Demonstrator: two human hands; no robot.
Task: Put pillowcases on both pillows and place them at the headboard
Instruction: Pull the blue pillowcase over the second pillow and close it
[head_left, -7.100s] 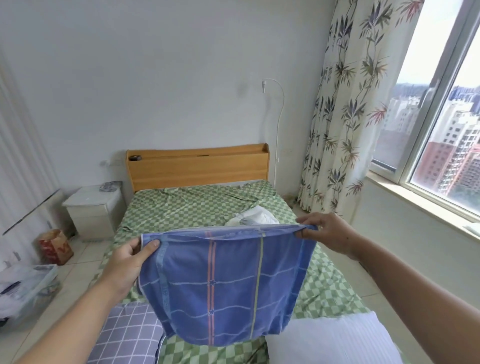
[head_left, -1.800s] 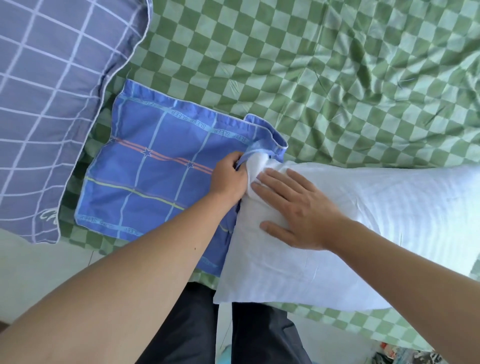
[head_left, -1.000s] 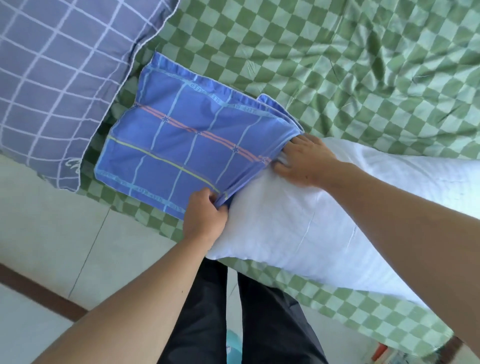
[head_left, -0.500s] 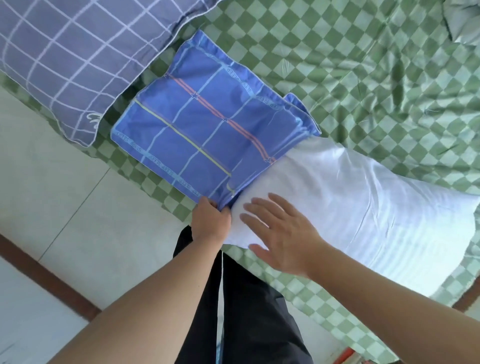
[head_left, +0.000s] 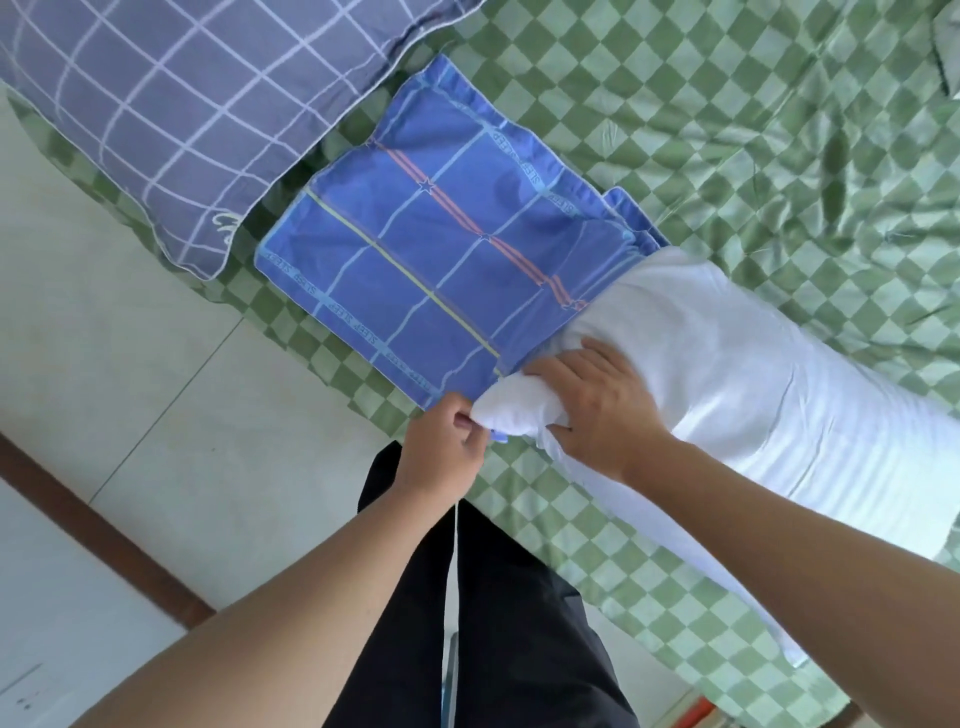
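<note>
Green checked bedsheet (head_left: 675, 104) is carrying all items. White pillow (head_left: 727, 364) is lying on it, one end entering the blue pillowcase (head_left: 441, 260) beside a grey grid-patterned pillow (head_left: 182, 104). Right hand (head_left: 597, 410) is gripping the pillow's near corner; left hand (head_left: 447, 452) is pinching the pillowcase's open edge there.

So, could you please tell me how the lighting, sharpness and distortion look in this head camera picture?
Head view: soft, even daylight, no harsh glare; the white pillow is bright, yet its stripes still show. Blue pillowcase and checked sheet are sharp; left hand and right hand look slightly soft. Wide-angle lens swells the near forearms.
</note>
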